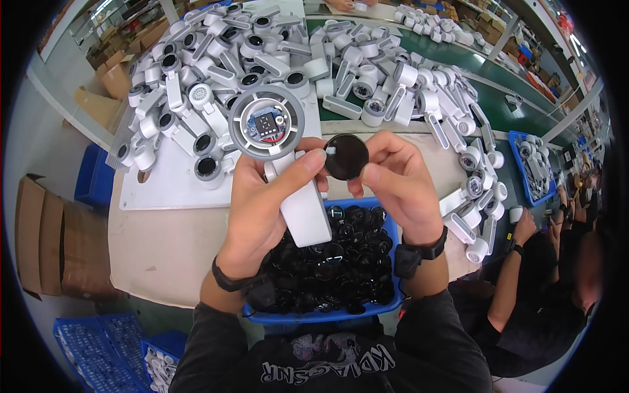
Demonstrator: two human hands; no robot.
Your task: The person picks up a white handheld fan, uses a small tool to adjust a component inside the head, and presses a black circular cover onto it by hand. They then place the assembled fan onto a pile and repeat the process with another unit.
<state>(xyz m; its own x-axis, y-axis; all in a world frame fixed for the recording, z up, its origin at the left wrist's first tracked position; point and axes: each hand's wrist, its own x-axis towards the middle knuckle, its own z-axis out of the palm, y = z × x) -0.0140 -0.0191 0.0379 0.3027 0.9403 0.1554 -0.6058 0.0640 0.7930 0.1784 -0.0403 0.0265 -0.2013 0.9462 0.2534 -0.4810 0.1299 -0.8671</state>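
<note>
My left hand (pixel 259 196) is closed round a white handheld fan (pixel 306 213), its handle pointing down toward me. The grey-ringed round head faces up, and inside it a blue circuit board with a small dark display and red wires is exposed. Between the thumb and fingers of my right hand (pixel 405 180) is a glossy black round cover (pixel 347 158), held just right of the fan. My left thumb and fingertips reach its left edge. Below both hands, a blue bin (pixel 327 319) is filled with many similar black covers (pixel 331 262).
Many white fans (pixel 216 72) are heaped on a white board (pixel 170 200) across the table. More lie on the green conveyor (pixel 468 62) and along the right edge. A blue basket (pixel 538 171) of fans stands farther right, beside another person (pixel 524 301). Cardboard boxes (pixel 62 242) stand at left.
</note>
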